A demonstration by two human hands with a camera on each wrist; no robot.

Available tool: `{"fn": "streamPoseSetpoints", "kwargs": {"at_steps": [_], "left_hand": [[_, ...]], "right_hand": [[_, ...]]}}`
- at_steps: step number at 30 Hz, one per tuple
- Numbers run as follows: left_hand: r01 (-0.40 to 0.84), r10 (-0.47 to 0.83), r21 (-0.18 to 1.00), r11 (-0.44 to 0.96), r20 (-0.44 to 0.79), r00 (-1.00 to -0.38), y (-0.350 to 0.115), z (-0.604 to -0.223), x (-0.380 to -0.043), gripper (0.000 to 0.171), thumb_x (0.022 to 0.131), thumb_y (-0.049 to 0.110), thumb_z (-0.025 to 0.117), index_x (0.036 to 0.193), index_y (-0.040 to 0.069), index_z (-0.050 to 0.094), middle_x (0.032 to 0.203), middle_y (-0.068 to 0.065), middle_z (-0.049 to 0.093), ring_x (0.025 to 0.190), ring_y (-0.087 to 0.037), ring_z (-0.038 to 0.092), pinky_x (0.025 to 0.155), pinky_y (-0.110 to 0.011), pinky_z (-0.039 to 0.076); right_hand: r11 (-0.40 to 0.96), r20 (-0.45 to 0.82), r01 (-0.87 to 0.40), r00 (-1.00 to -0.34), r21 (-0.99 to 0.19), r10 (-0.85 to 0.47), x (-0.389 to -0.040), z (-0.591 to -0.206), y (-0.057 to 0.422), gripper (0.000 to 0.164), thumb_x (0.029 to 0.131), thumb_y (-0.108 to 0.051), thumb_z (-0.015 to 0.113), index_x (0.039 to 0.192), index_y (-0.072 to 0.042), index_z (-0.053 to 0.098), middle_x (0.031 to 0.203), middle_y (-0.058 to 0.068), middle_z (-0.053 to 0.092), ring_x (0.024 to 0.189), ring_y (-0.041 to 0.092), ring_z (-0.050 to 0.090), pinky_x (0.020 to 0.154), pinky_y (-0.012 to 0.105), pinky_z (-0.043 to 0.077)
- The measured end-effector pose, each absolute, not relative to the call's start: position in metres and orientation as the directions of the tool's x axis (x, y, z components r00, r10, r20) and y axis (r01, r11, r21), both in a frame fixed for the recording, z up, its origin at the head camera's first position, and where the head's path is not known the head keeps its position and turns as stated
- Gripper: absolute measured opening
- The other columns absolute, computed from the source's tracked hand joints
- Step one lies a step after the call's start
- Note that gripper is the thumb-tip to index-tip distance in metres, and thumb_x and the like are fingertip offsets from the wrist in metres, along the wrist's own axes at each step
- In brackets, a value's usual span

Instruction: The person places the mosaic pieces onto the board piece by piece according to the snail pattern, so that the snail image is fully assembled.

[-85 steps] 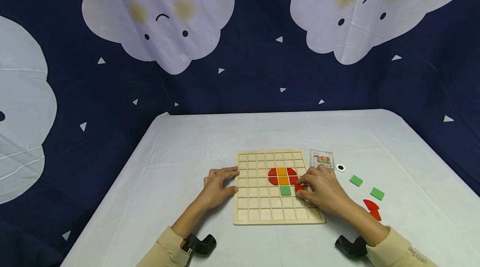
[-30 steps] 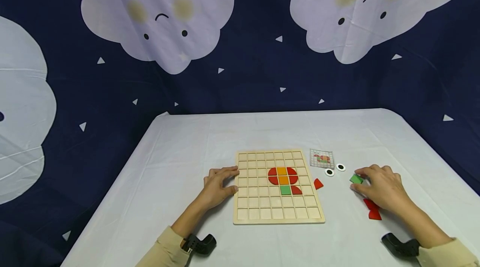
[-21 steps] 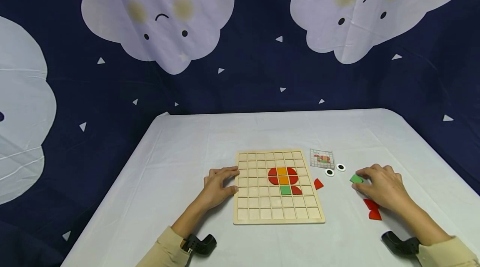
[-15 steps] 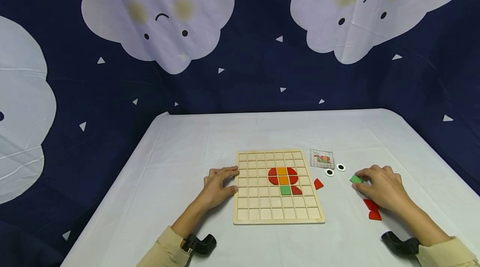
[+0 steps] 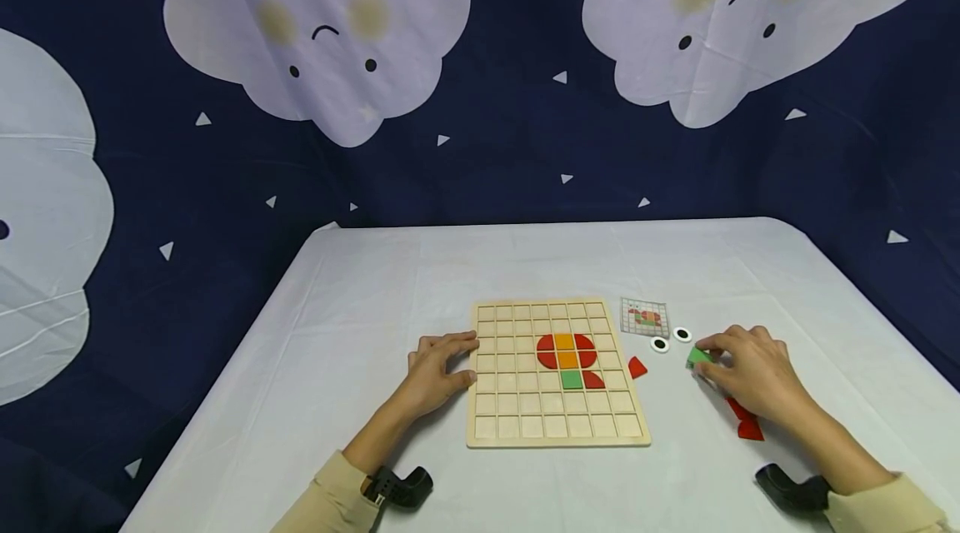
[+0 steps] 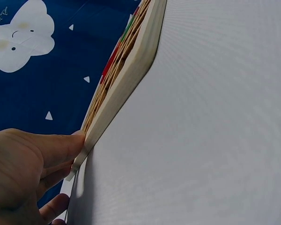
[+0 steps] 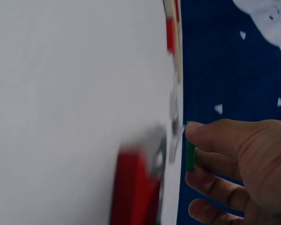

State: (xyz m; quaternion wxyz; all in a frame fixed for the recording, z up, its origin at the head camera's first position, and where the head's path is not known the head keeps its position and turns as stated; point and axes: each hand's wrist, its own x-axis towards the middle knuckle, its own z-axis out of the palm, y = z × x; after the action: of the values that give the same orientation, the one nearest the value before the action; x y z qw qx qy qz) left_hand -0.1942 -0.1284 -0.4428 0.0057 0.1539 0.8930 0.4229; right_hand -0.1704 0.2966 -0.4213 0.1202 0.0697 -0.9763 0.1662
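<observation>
A square green tile (image 5: 699,356) is pinched between the thumb and fingers of my right hand (image 5: 753,368), to the right of the wooden grid board (image 5: 520,426). The right wrist view shows that green tile (image 7: 190,152) edge-on, lifted off the cloth. My left hand (image 5: 438,371) touches the board's left edge with its thumb and fingertips. On the board, red quarter-rounds flank two orange squares (image 5: 564,341). Below them sit a green square (image 5: 572,380) and a red quarter-round (image 5: 592,380) side by side.
A loose red quarter-round (image 5: 637,367) lies by the board's right edge. Two eye discs (image 5: 659,345) and a small pattern card (image 5: 643,318) are at the upper right. More red pieces (image 5: 750,430) lie under my right forearm. White cloth (image 5: 420,266) covers the table.
My right hand placed a red quarter-round on the board, moved right to a green tile, and has now lifted it slightly leftward. A second eye disc and loose red piece came into view. Left hand still.
</observation>
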Motion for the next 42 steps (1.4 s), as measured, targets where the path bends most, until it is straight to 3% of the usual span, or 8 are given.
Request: {"fn": "streamPoseSetpoints", "kwargs": {"at_steps": [11, 21, 27, 42], "left_hand": [[0.275, 0.285, 0.755, 0.596, 0.122, -0.951, -0.129, -0.443, -0.195, 0.046, 0.081, 0.013, 0.071, 0.126, 0.011, 0.061, 0.141, 0.004, 0.051, 0.110, -0.018, 0.036, 0.088, -0.042, 0.018], [0.278, 0.283, 0.747, 0.604, 0.126, -0.951, -0.129, -0.443, -0.195, 0.046, 0.081, 0.013, 0.071, 0.126, 0.012, 0.061, 0.141, 0.004, 0.051, 0.110, -0.019, 0.037, 0.089, -0.043, 0.018], [0.287, 0.285, 0.743, 0.605, 0.135, -0.949, -0.129, -0.443, -0.195, 0.046, 0.081, 0.013, 0.071, 0.126, 0.011, 0.061, 0.141, 0.004, 0.051, 0.108, -0.017, 0.037, 0.089, -0.043, 0.019], [0.275, 0.279, 0.750, 0.601, 0.126, -0.952, -0.129, -0.444, -0.195, 0.046, 0.080, 0.014, 0.071, 0.125, 0.011, 0.061, 0.141, 0.003, 0.051, 0.109, -0.017, 0.037, 0.088, -0.042, 0.018]], "right_hand": [[0.858, 0.314, -0.355, -0.918, -0.370, -0.244, -0.170, -0.415, 0.235, 0.024, 0.074, -0.018, 0.078, 0.096, -0.011, 0.073, 0.088, 0.001, 0.064, 0.084, 0.019, 0.046, 0.071, 0.034, 0.027], [0.799, 0.330, -0.484, -0.866, -0.358, -0.377, -0.178, -0.421, 0.182, 0.023, 0.073, -0.020, 0.078, 0.094, -0.015, 0.073, 0.085, -0.005, 0.061, 0.080, 0.012, 0.043, 0.072, 0.032, 0.029], [0.787, 0.307, -0.518, -0.850, -0.337, -0.428, -0.181, -0.422, 0.160, 0.022, 0.073, -0.024, 0.078, 0.095, -0.020, 0.073, 0.082, -0.009, 0.056, 0.079, 0.009, 0.036, 0.070, 0.028, 0.025], [0.778, 0.268, -0.543, -0.838, -0.317, -0.476, -0.186, -0.425, 0.137, 0.022, 0.075, -0.025, 0.075, 0.096, -0.021, 0.073, 0.086, -0.009, 0.057, 0.081, 0.009, 0.037, 0.074, 0.029, 0.028]]}}
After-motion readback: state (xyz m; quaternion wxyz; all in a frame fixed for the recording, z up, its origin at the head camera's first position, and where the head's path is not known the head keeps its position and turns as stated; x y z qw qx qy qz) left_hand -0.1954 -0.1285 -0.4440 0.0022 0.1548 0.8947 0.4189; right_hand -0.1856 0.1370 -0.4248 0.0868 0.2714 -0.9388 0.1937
